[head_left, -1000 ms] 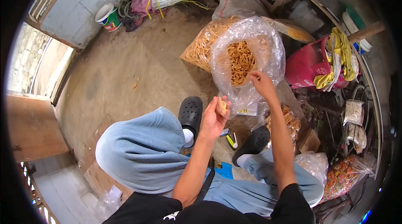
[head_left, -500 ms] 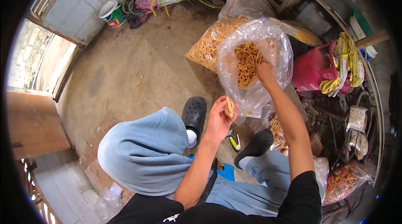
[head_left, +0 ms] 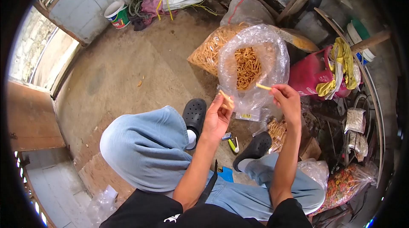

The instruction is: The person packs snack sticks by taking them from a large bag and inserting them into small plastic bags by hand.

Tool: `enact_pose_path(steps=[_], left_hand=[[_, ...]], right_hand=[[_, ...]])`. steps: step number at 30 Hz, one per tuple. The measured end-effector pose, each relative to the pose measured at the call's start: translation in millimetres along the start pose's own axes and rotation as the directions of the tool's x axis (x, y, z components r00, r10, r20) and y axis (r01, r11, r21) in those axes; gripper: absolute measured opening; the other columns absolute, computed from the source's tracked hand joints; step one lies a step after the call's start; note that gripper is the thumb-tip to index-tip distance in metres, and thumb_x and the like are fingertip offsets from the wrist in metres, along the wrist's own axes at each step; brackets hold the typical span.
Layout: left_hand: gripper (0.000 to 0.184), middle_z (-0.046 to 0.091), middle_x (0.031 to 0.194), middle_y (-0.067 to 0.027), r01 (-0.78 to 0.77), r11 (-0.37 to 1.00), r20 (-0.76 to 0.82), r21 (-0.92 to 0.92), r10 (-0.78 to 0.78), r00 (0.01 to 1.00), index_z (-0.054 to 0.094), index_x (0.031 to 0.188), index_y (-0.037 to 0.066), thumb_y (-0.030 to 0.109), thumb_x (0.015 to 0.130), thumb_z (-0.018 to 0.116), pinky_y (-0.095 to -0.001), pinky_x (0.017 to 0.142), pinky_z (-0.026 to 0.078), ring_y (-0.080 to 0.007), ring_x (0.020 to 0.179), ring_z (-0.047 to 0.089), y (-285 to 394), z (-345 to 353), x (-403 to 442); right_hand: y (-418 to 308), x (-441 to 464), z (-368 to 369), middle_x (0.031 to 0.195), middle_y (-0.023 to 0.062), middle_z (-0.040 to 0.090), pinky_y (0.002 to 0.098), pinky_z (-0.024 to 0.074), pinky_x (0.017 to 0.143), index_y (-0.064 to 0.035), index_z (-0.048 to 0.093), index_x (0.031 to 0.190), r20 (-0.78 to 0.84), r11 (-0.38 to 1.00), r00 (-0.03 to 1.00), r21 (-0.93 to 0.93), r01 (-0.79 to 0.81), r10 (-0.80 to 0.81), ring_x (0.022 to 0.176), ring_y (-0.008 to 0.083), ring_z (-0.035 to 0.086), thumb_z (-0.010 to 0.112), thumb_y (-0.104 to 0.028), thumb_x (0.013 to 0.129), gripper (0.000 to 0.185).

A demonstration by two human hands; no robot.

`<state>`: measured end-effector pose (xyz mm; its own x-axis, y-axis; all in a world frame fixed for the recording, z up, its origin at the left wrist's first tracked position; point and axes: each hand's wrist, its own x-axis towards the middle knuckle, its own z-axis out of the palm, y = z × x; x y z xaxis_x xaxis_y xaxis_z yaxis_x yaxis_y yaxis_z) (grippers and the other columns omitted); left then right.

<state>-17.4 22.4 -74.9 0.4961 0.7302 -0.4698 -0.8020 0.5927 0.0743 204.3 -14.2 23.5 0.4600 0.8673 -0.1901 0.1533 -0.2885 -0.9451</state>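
Observation:
In my right hand, pinched between thumb and fingertips, is a thin yellow snack stick. It points left over the near rim of an open clear plastic bag. Brown snack sticks lie heaped inside that bag. My left hand is closed around several pale snack sticks, just below and left of the bag's mouth. Behind, a second clear bag of snack sticks leans against the open one.
A green cutter lies on the floor between my black clogs. More snack sticks are near my right foot. A red container with yellow cloth stands at right. A paint bucket is at the far left.
My right hand has come out of the open bag, moving towards me, and now holds one snack stick. My left hand has shifted slightly left, still holding its sticks.

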Motion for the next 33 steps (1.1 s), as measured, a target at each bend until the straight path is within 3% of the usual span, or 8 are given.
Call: enact_pose_path(steps=[6,10,12,14,16,21,26,33], left_hand=[[0.027,0.063,0.110,-0.0102,-0.011,1.000,0.080,0.018,0.010,0.997,0.057,0.114,0.000,0.015,0.091,0.060,-0.0282,0.083,0.057,-0.0177,0.098,0.063,0,19,-16],[0.028,0.061,0.115,-0.0093,-0.023,0.998,0.114,0.059,0.016,0.993,0.056,0.116,0.001,0.014,0.091,0.060,-0.0292,0.085,0.056,-0.0174,0.104,0.061,-6,34,-27],[0.029,0.059,0.119,-0.0079,-0.095,0.986,0.146,0.140,0.075,0.987,0.053,0.119,0.004,0.014,0.092,0.059,-0.0303,0.086,0.056,-0.0180,0.106,0.060,-12,39,-32],[0.029,0.059,0.117,-0.0094,-0.102,0.984,0.146,0.149,0.080,0.986,0.051,0.120,0.006,0.012,0.092,0.059,-0.0304,0.083,0.057,-0.0185,0.101,0.062,-17,42,-35],[0.030,0.060,0.115,-0.0109,-0.110,0.982,0.145,0.157,0.087,0.986,0.048,0.120,0.007,0.009,0.092,0.058,-0.0304,0.081,0.058,-0.0189,0.097,0.064,-20,45,-38],[0.035,0.059,0.118,-0.0083,-0.253,0.904,0.229,0.344,0.180,0.956,0.044,0.126,0.007,0.013,0.094,0.056,-0.0289,0.081,0.058,-0.0159,0.097,0.063,-21,50,-45],[0.041,0.061,0.109,-0.0105,-0.198,0.943,0.180,0.267,0.153,0.972,0.042,0.126,0.006,0.009,0.090,0.061,-0.0276,0.073,0.060,-0.0165,0.091,0.065,-14,48,-43],[0.028,0.062,0.108,-0.0058,-0.056,0.955,0.214,0.291,-0.008,0.977,0.052,0.117,0.005,0.013,0.092,0.059,-0.0242,0.077,0.058,-0.0129,0.093,0.064,-13,41,-42]], right_hand=[[-39,-63,2,0.078,0.0022,0.067,0.0199,0.0435,0.059,0.0015,0.068,0.095,0.089,0.992,0.990,0.078,0.102,-0.109,0.065,0.0058,0.056,0.067,-0.007,0.085,0.013],[-37,-75,23,0.075,-0.0004,0.064,0.0199,0.0398,0.058,-0.0034,0.071,0.090,0.020,0.984,0.986,-0.065,0.168,-0.167,0.064,0.0049,0.051,0.072,-0.007,0.080,0.011],[-34,-76,36,0.074,0.0000,0.061,0.0200,0.0389,0.056,-0.0054,0.072,0.090,-0.018,0.915,0.923,-0.139,0.379,-0.385,0.065,0.0054,0.051,0.074,-0.006,0.077,0.013],[-23,-75,48,0.083,0.0025,0.060,0.0214,0.0422,0.062,-0.0072,0.074,0.090,-0.057,0.939,0.945,-0.153,0.309,-0.321,0.074,0.0083,0.054,0.076,-0.006,0.074,0.015],[-11,-70,59,0.093,0.0040,0.059,0.0237,0.0444,0.071,-0.0076,0.074,0.091,-0.151,0.868,0.857,-0.154,0.472,-0.492,0.084,0.0117,0.056,0.076,-0.006,0.073,0.017],[-5,-75,70,0.096,0.0043,0.059,0.0255,0.0450,0.078,-0.0079,0.074,0.096,-0.117,0.935,0.927,-0.050,0.352,-0.356,0.091,0.0137,0.056,0.075,-0.009,0.076,0.020],[-9,-73,67,0.096,0.0052,0.062,0.0235,0.0447,0.073,-0.0054,0.072,0.100,0.077,0.949,0.973,0.248,0.194,-0.219,0.085,0.0104,0.057,0.071,-0.013,0.082,0.020],[3,-70,71,0.093,0.0045,0.064,0.0224,0.0440,0.070,-0.0066,0.072,0.101,-0.013,0.966,0.966,0.026,0.257,-0.257,0.084,0.0093,0.057,0.072,-0.012,0.081,0.021]])
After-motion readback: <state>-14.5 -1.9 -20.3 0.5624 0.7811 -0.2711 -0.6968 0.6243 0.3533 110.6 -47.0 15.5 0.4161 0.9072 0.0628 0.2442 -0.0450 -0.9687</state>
